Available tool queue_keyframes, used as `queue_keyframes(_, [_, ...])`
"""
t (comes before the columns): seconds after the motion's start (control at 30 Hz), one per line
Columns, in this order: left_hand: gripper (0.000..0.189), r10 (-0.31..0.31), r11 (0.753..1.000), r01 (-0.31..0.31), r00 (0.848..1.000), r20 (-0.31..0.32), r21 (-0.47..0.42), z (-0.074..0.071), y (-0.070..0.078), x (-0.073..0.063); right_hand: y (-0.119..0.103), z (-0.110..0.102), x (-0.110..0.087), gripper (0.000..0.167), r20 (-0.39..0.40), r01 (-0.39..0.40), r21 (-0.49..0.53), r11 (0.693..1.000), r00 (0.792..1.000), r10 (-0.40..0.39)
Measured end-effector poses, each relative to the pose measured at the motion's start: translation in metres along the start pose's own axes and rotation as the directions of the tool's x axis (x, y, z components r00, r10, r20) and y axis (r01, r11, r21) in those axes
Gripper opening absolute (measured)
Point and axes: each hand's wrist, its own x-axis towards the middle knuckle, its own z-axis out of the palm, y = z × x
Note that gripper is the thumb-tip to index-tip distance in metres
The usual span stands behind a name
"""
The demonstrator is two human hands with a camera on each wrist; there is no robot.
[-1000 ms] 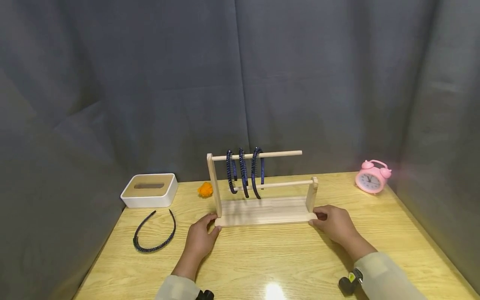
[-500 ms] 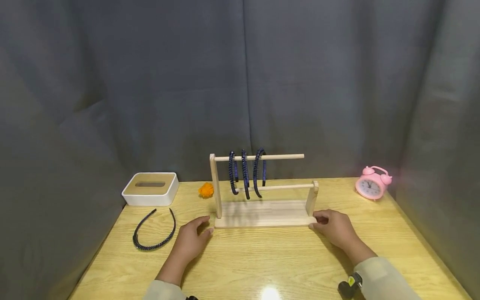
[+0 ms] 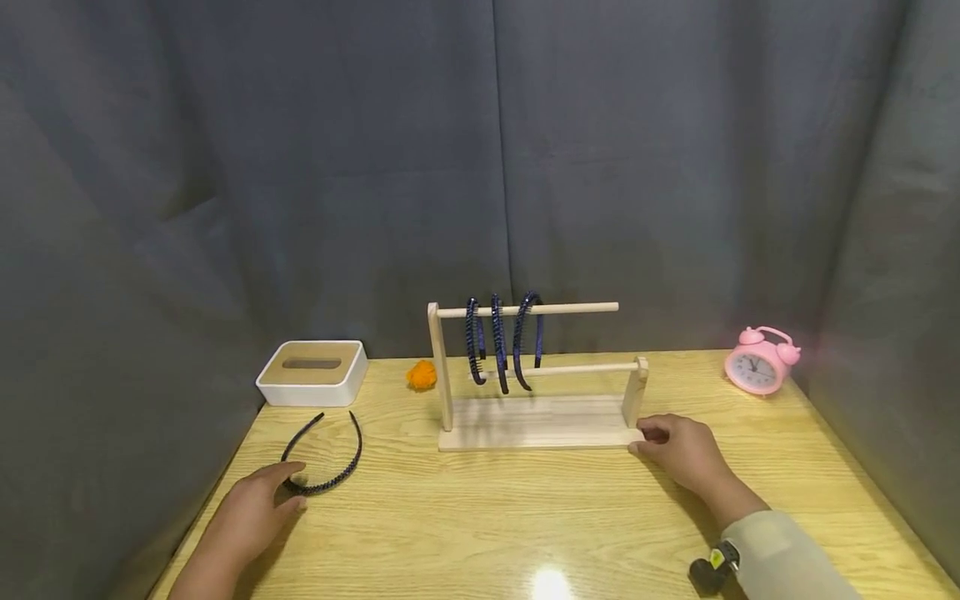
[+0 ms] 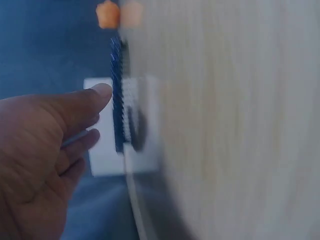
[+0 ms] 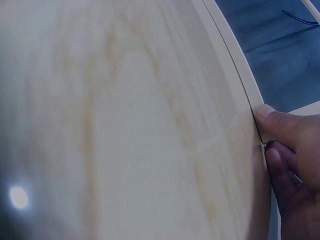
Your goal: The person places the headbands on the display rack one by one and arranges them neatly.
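A wooden rack (image 3: 540,425) with two horizontal rods stands on the table. Three dark blue headbands (image 3: 498,337) hang over its upper rod, towards the left post. My right hand (image 3: 686,450) grips the right end of the rack's base between thumb and fingers; the right wrist view shows the thumb (image 5: 282,125) on the base's edge. Further left, a dark blue toothed headband (image 3: 341,478) lies on the table with its ends pointing away. My left hand (image 3: 251,512) is at that headband's left side, thumb and fingers apart, without a visible grip.
A white tissue box (image 3: 348,379) with a wood-toned lid sits behind the loose headband. An orange fluffy ball (image 3: 422,376) is beside the rack's left post. At the back right stands a pink alarm clock (image 3: 753,371). Dark curtains (image 3: 337,208) enclose the table's back and sides.
My left hand has let go of the rack's left end and moved left to the loose headband. My right hand stays on the rack's right end. The head view has shifted slightly.
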Motion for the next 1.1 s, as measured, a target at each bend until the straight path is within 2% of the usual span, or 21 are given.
queue_keyframes(0.1, [0.051,0.063,0.998,-0.062,0.998,-0.004,0.029,-0.002,-0.014,0.0,-0.001,0.0,0.001,0.039,-0.004,0.006,-0.002,1.0,1.0,-0.006])
queue_keyframes(0.2, [0.045,0.119,0.992,-0.119,0.993,0.0,0.045,0.0,-0.021,0.003,0.001,0.002,-0.001,0.038,0.001,0.002,0.009,1.0,1.0,-0.002])
queue_keyframes(0.33, [0.043,0.129,0.988,-0.129,0.992,0.004,0.08,0.001,-0.027,0.004,0.003,0.005,-0.001,0.038,0.016,0.0,0.023,1.0,1.0,-0.001])
queue_keyframes(0.43, [0.042,0.149,0.983,-0.146,0.989,-0.022,0.112,0.001,-0.032,0.005,0.004,0.006,0.0,0.037,0.013,0.005,0.016,1.0,1.0,-0.005])
queue_keyframes(0.5, [0.04,0.192,0.974,-0.184,0.98,-0.054,0.13,0.002,-0.036,0.007,0.004,0.005,0.0,0.037,0.007,0.006,0.012,1.0,1.0,-0.006])
queue_keyframes(0.6, [0.037,0.265,0.955,-0.244,0.958,-0.112,0.169,0.004,-0.04,0.012,0.004,0.003,0.0,0.037,0.002,0.0,0.01,1.0,1.0,0.0])
queue_keyframes(0.73, [0.034,0.304,0.94,-0.273,0.941,-0.145,0.204,0.006,-0.044,0.014,0.004,0.001,0.0,0.038,0.011,-0.003,0.018,1.0,1.0,0.002])
queue_keyframes(0.8, [0.03,0.297,0.943,-0.271,0.947,-0.121,0.194,0.005,-0.042,0.014,0.004,0.002,0.0,0.038,0.014,-0.005,0.018,1.0,1.0,0.004])
queue_keyframes(0.9, [0.023,0.284,0.949,-0.267,0.956,-0.08,0.169,0.005,-0.032,0.009,0.004,0.003,0.0,0.037,0.013,-0.007,0.017,1.0,1.0,0.007])
queue_keyframes(0.97, [0.02,0.266,0.955,-0.255,0.962,-0.057,0.149,0.005,-0.022,0.005,0.005,0.004,0.0,0.037,0.013,-0.007,0.018,1.0,1.0,0.007])
queue_keyframes(1.1, [0.015,0.247,0.966,-0.24,0.967,-0.068,0.1,0.006,0.003,-0.003,0.005,0.003,0.0,0.038,0.008,-0.011,0.012,1.0,1.0,0.011])
